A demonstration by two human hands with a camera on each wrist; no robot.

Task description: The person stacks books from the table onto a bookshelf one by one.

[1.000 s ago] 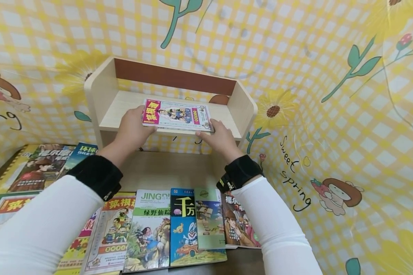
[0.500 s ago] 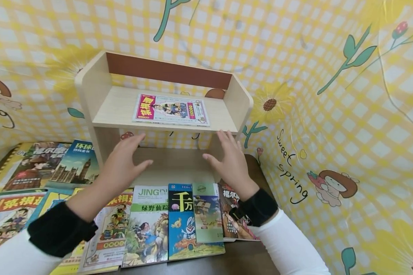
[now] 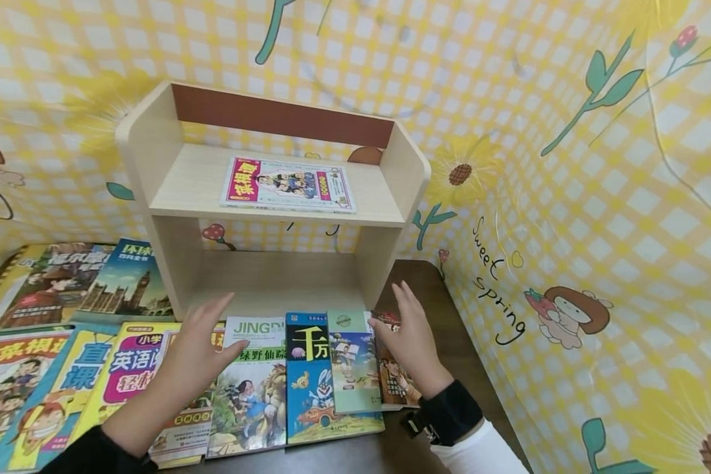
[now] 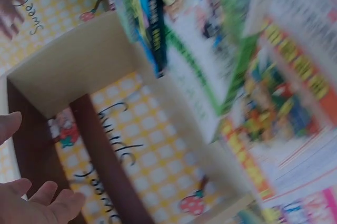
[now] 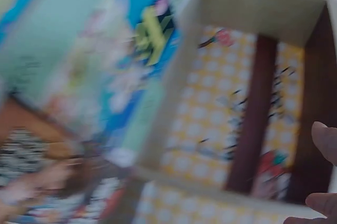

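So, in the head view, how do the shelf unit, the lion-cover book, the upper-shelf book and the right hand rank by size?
1. Shelf unit
2. Lion-cover book
3. Upper-shelf book and right hand: too close to rank, since the hand seems nearer.

Right sleeve (image 3: 480, 453) cut off; books (image 5: 58, 55) blurred in wrist views

A pink-and-white book (image 3: 289, 187) lies flat on the upper shelf (image 3: 374, 196); more books (image 3: 249, 395) lie face up in rows on the desk (image 3: 421, 283).
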